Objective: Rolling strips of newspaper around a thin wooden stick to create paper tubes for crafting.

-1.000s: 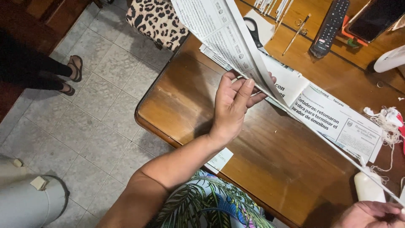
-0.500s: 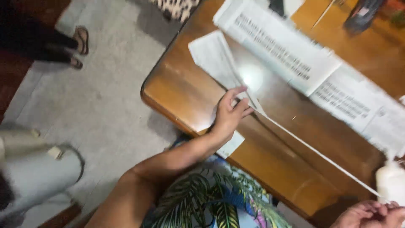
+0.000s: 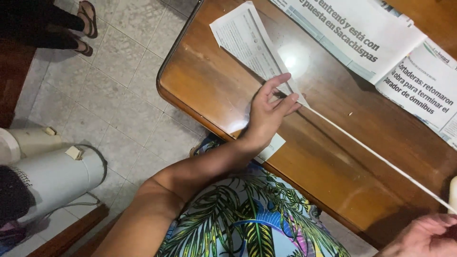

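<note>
Left hand lies flat-ish on the wooden table, fingers stretched out and only loosely spread, pressing on the wide, unrolled end of a newspaper strip. It pins rather than grips; nothing is closed inside the palm. From under those fingers the strip narrows into a thin, tightly rolled paper stick that runs diagonally across the tabletop toward the lower right corner.

Right hand I see only in part at the bottom edge — knuckles and a bit of palm, right by the far end of the stick. Whether it has the tip pinched I cannot tell from my seat.

My reading: the rolling is in progress, with most of the length already wound and the loose flap under the left hand yet to go. What the next move calls for, I judge, is an even forward roll with light pressure — too much and the thin tube kinks. More folded newspaper sheets lie at the table's far side, well apart from the hands.
</note>
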